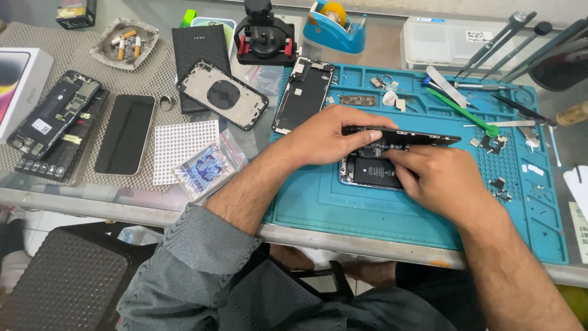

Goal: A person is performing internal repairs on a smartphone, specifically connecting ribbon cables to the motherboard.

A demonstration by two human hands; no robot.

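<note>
Blue repair mat point(318, 202) on glass table – left hand point(324, 136) pinching lifted phone screen point(422, 137), right hand point(438, 178) fingers pressing inside opened phone point(373, 173)

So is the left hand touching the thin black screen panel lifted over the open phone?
Touching. The head view shows the left hand with its fingertips pinching the near end of the thin black screen panel, no gap between them, above the open phone.

A white phone box point(18, 86) lies far left; a blue-printed clear packet point(205, 168) sits beside a dark-screened phone point(125, 133).
</note>
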